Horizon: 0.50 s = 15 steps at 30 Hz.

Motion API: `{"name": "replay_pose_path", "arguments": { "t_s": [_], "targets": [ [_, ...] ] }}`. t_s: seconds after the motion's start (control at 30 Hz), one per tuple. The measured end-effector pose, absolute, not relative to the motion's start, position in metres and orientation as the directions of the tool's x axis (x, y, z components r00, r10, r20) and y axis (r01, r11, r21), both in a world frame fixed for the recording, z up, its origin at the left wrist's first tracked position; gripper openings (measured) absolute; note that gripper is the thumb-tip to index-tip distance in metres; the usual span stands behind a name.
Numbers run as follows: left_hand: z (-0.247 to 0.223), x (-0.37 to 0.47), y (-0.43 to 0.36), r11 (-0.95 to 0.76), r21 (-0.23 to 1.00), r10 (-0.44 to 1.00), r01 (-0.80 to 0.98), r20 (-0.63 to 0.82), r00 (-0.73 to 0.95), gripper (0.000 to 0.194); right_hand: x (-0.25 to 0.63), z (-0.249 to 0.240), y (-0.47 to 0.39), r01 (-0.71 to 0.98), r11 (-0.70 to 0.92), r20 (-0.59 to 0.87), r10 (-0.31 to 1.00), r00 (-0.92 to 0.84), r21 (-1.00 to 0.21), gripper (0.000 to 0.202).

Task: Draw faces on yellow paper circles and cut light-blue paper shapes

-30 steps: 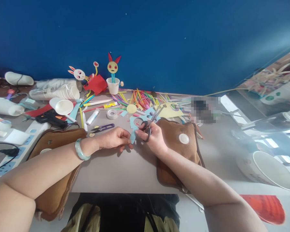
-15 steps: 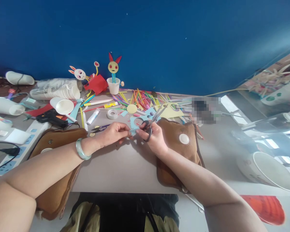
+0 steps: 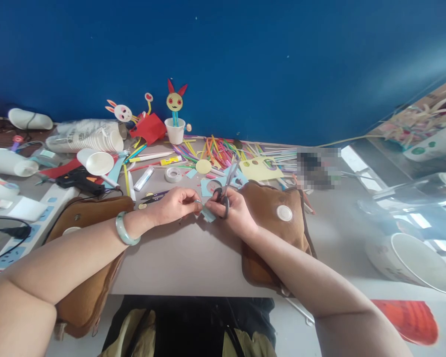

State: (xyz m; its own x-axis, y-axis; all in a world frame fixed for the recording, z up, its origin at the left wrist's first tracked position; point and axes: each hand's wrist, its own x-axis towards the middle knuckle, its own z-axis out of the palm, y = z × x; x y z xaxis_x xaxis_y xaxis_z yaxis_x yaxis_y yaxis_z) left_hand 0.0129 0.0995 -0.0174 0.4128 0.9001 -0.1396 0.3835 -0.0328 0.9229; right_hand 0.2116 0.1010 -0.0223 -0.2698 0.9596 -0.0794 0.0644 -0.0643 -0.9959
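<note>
Between both hands is a small light blue paper piece point(image 3: 208, 215). My left hand point(image 3: 176, 205), with a pale green bangle point(image 3: 123, 228) on its wrist, pinches the paper's left end. Dark-handled scissors point(image 3: 230, 179) hang on the fingers of my right hand point(image 3: 231, 207), blades pointing up and away. The thumb and fingertips of that hand are close to the paper's right side; whether they pinch it is hard to make out. Just beyond lies a light blue sheet with a round hole point(image 3: 207, 187), beside a yellow paper disc point(image 3: 203, 166).
Brown cushions point(image 3: 277, 238) lie at both sides. Behind are colored sticks point(image 3: 217, 151), a tape roll point(image 3: 173, 174), a yellow sheet point(image 3: 262, 168) and a rabbit-eared figure in a cup point(image 3: 175, 131). A glue gun point(image 3: 80, 181) and power strip point(image 3: 40, 218) are left, a large bowl point(image 3: 423, 263) right.
The scissors in my right hand have swung more upright, and that hand has shifted slightly left. The blue paper piece has turned and now hangs lower between the hands.
</note>
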Motion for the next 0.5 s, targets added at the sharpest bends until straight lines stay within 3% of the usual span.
{"name": "replay_pose_path", "arguments": {
  "t_s": [0.2,0.5],
  "targets": [
    [-0.0171,0.0149,0.0973,-0.073,0.905,0.905,0.419,-0.116,0.409,0.021,0.2112,-0.0221,0.1026,0.111,-0.084,-0.115,0.942,-0.314,-0.99,0.043],
    [-0.0138,0.0141,0.0955,0.019,0.939,0.915,0.343,-0.155,0.372,0.032,0.2125,-0.0242,0.1052,0.065,-0.131,-0.145,0.932,-0.334,-0.989,0.041]
  ]
}}
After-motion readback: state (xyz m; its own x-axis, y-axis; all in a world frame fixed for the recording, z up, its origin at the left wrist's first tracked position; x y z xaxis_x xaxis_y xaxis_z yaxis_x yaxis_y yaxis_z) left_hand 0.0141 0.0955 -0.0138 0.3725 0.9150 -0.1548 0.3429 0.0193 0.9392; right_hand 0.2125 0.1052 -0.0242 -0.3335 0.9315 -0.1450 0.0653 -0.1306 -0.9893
